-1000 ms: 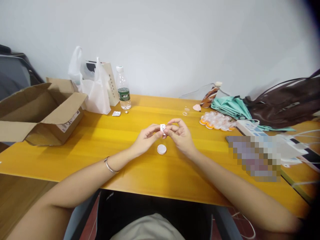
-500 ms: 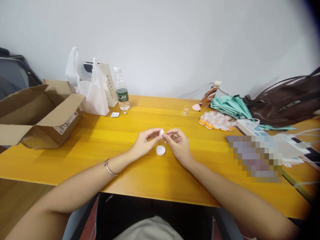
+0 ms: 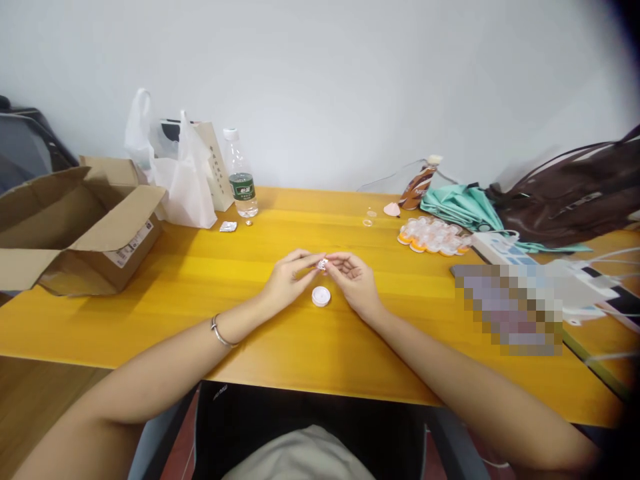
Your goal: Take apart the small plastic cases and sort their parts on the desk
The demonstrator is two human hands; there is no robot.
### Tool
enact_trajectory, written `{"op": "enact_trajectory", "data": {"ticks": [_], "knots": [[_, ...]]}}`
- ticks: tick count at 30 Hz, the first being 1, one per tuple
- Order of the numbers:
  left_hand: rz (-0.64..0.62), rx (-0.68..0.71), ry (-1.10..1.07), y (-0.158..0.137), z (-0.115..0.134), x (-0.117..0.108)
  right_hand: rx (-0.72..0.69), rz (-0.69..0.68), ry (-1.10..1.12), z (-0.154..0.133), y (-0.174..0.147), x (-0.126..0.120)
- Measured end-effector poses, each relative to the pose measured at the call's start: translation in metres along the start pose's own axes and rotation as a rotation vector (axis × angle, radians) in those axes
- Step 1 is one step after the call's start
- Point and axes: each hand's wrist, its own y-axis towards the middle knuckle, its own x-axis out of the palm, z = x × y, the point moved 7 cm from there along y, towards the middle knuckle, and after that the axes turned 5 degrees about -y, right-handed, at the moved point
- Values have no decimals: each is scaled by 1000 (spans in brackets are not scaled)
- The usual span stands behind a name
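Between the fingertips of both hands is a small white piece (image 3: pixel 323 265) with dark gaps in it, too small to name. My left hand (image 3: pixel 291 279) pinches it from the left, wrist ringed by a silver bangle (image 3: pixel 220 332). From the other side my right hand (image 3: pixel 354 281) pinches it with thumb and forefinger, its remaining fingers curled. Both hands hover above the table, fingertips almost meeting. Just below them a small round white container (image 3: pixel 321 297) rests on the wooden table (image 3: pixel 280 360), its hollow side facing up.
On the left stand an open cardboard box (image 3: pixel 110 247), a white plastic bag (image 3: pixel 183 187) and a water bottle (image 3: pixel 243 180). Toward the right lie orange-and-clear packs (image 3: pixel 434 236), a brown bottle (image 3: pixel 419 183), a teal folded cloth (image 3: pixel 463 208), a brown bag (image 3: pixel 570 193) and a power strip (image 3: pixel 510 257).
The white piece has turned between my fingertips and now shows a less flat side. My left fingers have shifted slightly around it. The camera view has moved a little.
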Motion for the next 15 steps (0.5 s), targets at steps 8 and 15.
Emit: {"op": "enact_trajectory", "data": {"ticks": [8, 15], "knots": [[-34, 3, -40, 0, 2, 1, 61, 2, 44, -4, -3, 1], [-103, -53, -264, 4, 8, 1, -21, 63, -67, -20, -11, -2]]}}
